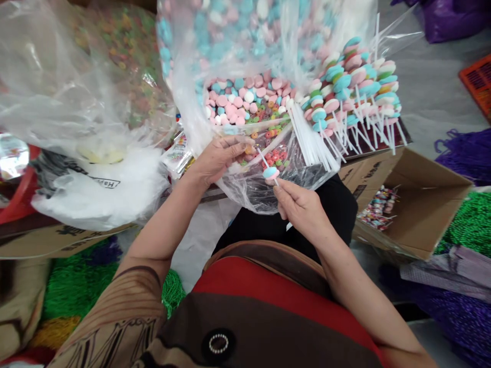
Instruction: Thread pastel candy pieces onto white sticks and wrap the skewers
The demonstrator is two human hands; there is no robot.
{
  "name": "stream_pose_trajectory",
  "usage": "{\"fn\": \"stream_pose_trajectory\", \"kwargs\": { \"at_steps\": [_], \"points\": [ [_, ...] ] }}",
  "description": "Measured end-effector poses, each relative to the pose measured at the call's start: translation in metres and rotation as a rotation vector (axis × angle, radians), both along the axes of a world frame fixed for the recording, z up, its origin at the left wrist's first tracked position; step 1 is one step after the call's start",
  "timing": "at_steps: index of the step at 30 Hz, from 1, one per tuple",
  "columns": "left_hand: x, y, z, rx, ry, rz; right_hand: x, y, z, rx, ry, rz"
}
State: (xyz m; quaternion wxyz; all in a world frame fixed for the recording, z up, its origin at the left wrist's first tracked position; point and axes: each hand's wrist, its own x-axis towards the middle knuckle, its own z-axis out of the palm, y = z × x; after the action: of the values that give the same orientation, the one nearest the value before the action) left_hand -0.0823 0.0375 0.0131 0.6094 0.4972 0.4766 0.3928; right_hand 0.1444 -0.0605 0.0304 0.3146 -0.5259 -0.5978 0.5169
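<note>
My right hand (301, 202) pinches a white lollipop stick (262, 157) near its lower end. One blue, white and pink candy disc (270, 173) is threaded on it just above my fingers, and the bare tip points up and left. Left of that tip, my left hand (222, 158) holds a small orange candy ring (249, 149) between thumb and fingers, apart from the stick. Beneath both hands lies clear plastic with red and green candy rings (274, 156). Pink, white and blue candy discs (232, 105) spill from the large bag behind.
White sticks (310, 135) lie bundled to the right, beside a pile of threaded candy skewers (355, 84). An open cardboard box (425, 214) with wrapped sweets stands right of my legs. At left are a bag of coloured rings (126, 56) and a white plastic bag (95, 197).
</note>
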Motion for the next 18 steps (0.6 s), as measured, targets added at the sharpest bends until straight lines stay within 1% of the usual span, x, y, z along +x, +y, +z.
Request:
{"fn": "stream_pose_trajectory", "kwargs": {
  "at_steps": [2, 5, 10, 13, 18],
  "points": [
    [0.005, -0.005, 0.001, -0.051, -0.080, -0.015, -0.003, 0.001, 0.000, 0.027, -0.025, 0.001],
    [0.009, -0.009, 0.000, -0.070, -0.131, -0.022, -0.002, -0.001, -0.004, 0.050, -0.055, -0.005],
    [0.013, -0.009, -0.005, -0.055, -0.082, -0.016, 0.003, -0.005, -0.007, 0.038, -0.059, -0.012],
    [0.016, -0.008, -0.006, -0.029, -0.086, -0.042, 0.004, -0.007, -0.008, 0.031, -0.059, -0.014],
    [0.020, -0.014, 0.002, 0.039, -0.024, -0.116, 0.003, -0.009, -0.010, 0.016, -0.053, -0.022]
  ]
}}
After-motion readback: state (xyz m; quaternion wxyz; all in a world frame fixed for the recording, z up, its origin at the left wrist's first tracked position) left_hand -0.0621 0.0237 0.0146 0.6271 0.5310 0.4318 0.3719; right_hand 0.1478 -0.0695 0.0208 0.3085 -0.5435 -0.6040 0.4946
